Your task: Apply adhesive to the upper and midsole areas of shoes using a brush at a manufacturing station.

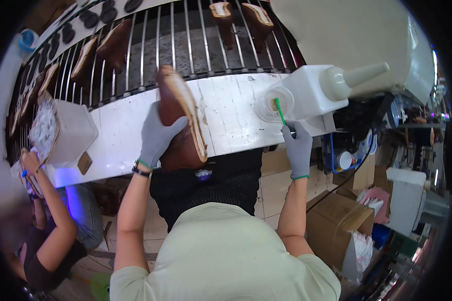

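In a grey glove, my left hand grips a brown leather boot upper over the white bench. The boot's pale, open bottom edge is turned up and to the right. My right hand, gloved too, pinches the green handle of a small brush. Its bristled end is inside a round, clear cup. Right beside that cup lies a big white plastic bottle with a long pale nozzle pointing right.
A roller conveyor beyond the bench carries several brown boots; dark soles line its far side. At left, another person's hand works beside a white bin. Cardboard boxes stand on the floor at right.
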A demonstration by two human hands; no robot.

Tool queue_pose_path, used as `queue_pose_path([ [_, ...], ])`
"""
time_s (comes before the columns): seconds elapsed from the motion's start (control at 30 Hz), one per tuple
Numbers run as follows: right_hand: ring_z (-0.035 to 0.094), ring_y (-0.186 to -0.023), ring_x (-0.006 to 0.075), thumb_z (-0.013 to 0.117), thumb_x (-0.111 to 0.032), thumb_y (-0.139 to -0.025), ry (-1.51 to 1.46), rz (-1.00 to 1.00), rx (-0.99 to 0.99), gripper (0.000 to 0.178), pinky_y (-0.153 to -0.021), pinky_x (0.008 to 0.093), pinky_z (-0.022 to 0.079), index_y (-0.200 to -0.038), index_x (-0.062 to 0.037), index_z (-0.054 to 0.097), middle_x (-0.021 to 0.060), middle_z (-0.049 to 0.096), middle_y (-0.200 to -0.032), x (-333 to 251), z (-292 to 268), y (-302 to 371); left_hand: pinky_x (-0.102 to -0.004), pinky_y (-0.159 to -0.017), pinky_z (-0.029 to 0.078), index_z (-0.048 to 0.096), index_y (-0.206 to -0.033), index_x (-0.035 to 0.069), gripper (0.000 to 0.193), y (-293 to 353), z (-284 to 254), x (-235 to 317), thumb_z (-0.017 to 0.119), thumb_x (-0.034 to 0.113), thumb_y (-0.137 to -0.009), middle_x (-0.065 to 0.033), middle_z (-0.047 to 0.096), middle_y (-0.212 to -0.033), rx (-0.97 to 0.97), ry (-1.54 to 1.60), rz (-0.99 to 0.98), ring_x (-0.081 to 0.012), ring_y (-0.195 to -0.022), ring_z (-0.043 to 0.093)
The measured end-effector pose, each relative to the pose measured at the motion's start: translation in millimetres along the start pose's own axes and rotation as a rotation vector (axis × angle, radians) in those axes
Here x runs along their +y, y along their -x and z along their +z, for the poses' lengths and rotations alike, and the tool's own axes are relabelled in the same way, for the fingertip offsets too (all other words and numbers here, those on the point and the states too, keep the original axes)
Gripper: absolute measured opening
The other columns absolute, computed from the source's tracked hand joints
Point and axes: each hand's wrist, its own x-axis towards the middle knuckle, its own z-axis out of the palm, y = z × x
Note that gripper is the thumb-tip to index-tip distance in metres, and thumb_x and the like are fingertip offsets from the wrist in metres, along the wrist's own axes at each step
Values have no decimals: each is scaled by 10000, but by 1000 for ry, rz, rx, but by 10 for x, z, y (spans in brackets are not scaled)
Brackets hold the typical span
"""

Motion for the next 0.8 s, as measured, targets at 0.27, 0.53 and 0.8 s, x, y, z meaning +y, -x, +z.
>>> queue_pose_path([
  [0.27,438,-540,38,558,-112,-965,-1048,417,-327,339,-472,206,329,-1252,60,612,6,620,-750,-412,-83,-44,-352,-1071,428,502,-1358,-21,588,915,-56,-176,768,136,-858,-104,606,-1294,502,-140,254,-253,-1188,568],
  [0.53,560,-716,87,664,-38,-849,-851,85,-555,311,-642,209,431,-1151,33,697,56,673,-848,-1194,-49,150,-432,-1111,352,433,-1409,38,683,1029,711,-248,776,200,-842,-144,535,-1362,602,-101,430,-298,-1243,528],
  [0.8,659,-760,129,786,-22,-743,-505,-186,-710,306,-665,242,502,-1045,-70,767,76,716,-900,-1390,106,582,-513,-1152,275,363,-1460,97,779,837,1030,-621,785,264,-826,-184,465,-1430,616,84,606,-343,-1297,489],
])
